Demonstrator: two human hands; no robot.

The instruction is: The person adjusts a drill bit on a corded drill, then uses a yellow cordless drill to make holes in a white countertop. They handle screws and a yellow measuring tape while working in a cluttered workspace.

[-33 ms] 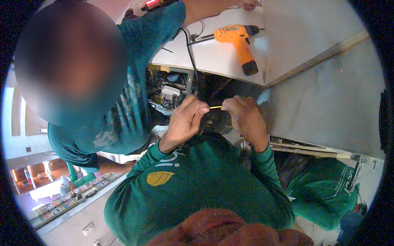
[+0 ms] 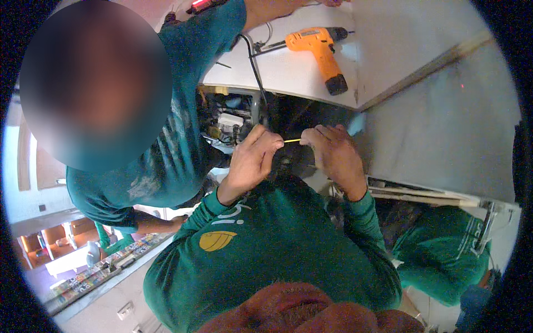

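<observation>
My left hand (image 2: 255, 155) and my right hand (image 2: 333, 155) are closed on a thin yellow strand (image 2: 292, 140), perhaps a wire or rod, stretched level between their fingertips. Both hands are above a dark opening (image 2: 297, 114) that holds a white box (image 2: 230, 120) and tangled cables. Beyond it an orange cordless drill (image 2: 316, 50) lies on a white board (image 2: 277, 75), beside a black cable (image 2: 255, 69) that runs down into the opening and a thin dark bar (image 2: 266, 51).
A co-worker in teal (image 2: 139, 177) is close at the left, an arm (image 2: 266, 11) reaching across the board's top. A grey panel (image 2: 438, 133) fills the right, above another person in green (image 2: 441, 255). A white wall with a socket (image 2: 125, 311) is at lower left.
The view has shifted slightly, so the board and drill appear a little higher. My hands keep their grip on the yellow strand, very slightly raised in the picture.
</observation>
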